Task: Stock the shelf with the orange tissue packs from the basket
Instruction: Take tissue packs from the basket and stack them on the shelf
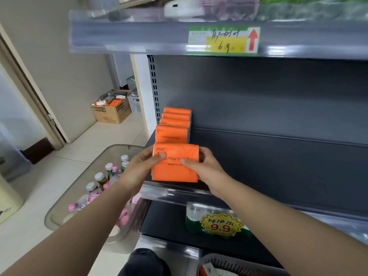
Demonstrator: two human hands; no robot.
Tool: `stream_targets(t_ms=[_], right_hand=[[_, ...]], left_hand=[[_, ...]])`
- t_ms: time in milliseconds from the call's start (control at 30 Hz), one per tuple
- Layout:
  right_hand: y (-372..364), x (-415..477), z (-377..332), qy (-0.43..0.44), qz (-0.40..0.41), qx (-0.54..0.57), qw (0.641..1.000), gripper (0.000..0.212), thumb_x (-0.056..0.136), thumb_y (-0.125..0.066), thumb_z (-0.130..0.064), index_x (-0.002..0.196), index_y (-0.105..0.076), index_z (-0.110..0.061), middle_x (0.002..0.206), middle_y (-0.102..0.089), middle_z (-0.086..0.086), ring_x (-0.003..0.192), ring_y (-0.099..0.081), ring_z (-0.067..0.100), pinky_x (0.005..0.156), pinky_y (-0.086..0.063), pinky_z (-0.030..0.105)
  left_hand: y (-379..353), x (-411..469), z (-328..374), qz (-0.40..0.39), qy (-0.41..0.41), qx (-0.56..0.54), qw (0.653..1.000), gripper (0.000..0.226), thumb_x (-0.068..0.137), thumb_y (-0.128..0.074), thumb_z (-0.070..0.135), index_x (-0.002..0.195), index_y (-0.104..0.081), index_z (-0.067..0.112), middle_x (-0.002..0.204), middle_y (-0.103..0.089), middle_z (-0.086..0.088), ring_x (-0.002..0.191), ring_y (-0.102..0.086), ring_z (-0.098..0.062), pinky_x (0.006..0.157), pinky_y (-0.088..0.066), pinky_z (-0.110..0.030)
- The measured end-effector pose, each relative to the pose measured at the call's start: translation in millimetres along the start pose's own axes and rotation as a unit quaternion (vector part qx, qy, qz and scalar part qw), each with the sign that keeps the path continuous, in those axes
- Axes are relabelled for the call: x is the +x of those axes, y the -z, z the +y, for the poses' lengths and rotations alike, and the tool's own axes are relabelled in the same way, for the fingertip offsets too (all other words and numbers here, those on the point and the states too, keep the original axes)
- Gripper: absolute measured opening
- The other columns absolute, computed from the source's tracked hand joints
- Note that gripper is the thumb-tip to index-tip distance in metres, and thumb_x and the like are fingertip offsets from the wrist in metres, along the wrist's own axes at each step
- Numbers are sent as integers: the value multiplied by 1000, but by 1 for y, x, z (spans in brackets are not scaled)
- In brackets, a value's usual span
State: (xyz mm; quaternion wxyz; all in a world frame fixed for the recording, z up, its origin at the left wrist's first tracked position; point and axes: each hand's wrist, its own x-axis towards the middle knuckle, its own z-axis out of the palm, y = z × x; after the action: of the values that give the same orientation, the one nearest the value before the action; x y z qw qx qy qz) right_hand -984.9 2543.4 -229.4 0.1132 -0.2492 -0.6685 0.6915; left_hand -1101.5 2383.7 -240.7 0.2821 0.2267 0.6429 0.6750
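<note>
The orange tissue pack (175, 170) nearest in the row reads "COTTON TI" in black, its ends covered by the thumbs of the left hand (139, 166) and right hand (207, 168); the print on the second pack (172, 134) behind it is too blurred to read. On the far upper shelf edge, a green-and-yellow price label (224, 39) bears a handwritten "6.9" beside a red upward arrow. Near, on the lower shelf, a green package (194, 222) carries a yellow starburst sticker (220, 226) reading "纯净水 9.9".
</note>
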Motion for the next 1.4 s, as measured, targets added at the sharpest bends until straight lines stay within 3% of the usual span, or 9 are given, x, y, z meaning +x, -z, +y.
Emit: stream_targets(t_ms=[133, 300, 400, 667, 867, 1067, 1267, 1333, 1400], right_hand=[[-14, 28, -1, 21, 9, -4, 1000, 59, 80, -76, -22, 127, -41, -28, 123, -56, -3, 112, -57, 18, 98, -50, 42], [-24, 51, 3, 33, 40, -19, 998, 73, 79, -77, -17, 138, -35, -25, 129, -53, -3, 116, -53, 15, 101, -46, 41], [-28, 60, 8, 42, 47, -22, 998, 73, 79, -76, -16, 138, -35, -26, 130, -52, -4, 117, -51, 14, 104, -44, 43], [-37, 67, 18, 60, 52, -65, 995, 70, 81, -74, -17, 140, -37, -25, 132, -55, -3, 120, -53, 16, 103, -45, 41], [-42, 65, 22, 44, 44, -92, 994, 60, 83, -73, -21, 135, -43, -25, 129, -57, -2, 119, -55, 19, 103, -45, 41], [-40, 62, 16, 30, 34, -120, 992, 64, 83, -72, -25, 138, -39, -24, 132, -55, -2, 121, -53, 19, 103, -44, 38], [-35, 54, -1, 34, 35, -127, 991, 65, 84, -71, -25, 139, -37, -23, 137, -50, 0, 126, -49, 19, 104, -43, 39], [-32, 48, -8, 45, 40, -141, 988, 66, 85, -71, -24, 141, -35, -22, 142, -44, 1, 130, -44, 19, 104, -39, 34], [-26, 41, -14, 58, 44, -172, 982, 68, 86, -69, -24, 143, -33, -20, 147, -37, 3, 133, -39, 19, 97, -34, 26]], left_hand=[[14, 29, -4, 10, -13, -23, 1000, 55, 75, -71, 30, 127, -59, 18, 125, -66, -8, 117, -61, -25, 102, -46, -43], [19, 56, -11, 27, -13, -61, 998, 42, 75, -68, 17, 116, -63, 25, 121, -67, -7, 112, -62, -23, 92, -49, -38], [21, 66, -18, 28, -4, -66, 997, 35, 88, -62, 10, 120, -60, 24, 121, -66, -7, 112, -62, -24, 93, -49, -39], [32, 71, -33, 23, 12, -43, 999, 55, 77, -69, 30, 130, -56, 22, 123, -67, -7, 114, -63, -24, 97, -48, -40], [33, 67, -33, 24, 50, 15, 998, 24, 96, -55, 24, 120, -58, 25, 112, -71, -1, 106, -66, -19, 90, -49, -32], [37, 61, -25, 2, 64, 59, 996, 56, 75, -68, 41, 126, -58, 21, 120, -69, -2, 114, -63, -23, 104, -45, -43], [31, 55, -12, 9, 51, 83, 995, 80, 63, -74, 50, 134, -49, 23, 125, -65, -2, 115, -62, -22, 106, -43, -47], [23, 51, -2, 18, 47, 93, 994, 77, 69, -70, 41, 138, -43, 21, 128, -62, -4, 114, -60, -20, 105, -44, -43], [15, 50, 6, 23, 45, 121, 991, 74, 81, -69, 31, 144, -33, 19, 125, -59, 3, 111, -55, -13, 94, -46, -27]])
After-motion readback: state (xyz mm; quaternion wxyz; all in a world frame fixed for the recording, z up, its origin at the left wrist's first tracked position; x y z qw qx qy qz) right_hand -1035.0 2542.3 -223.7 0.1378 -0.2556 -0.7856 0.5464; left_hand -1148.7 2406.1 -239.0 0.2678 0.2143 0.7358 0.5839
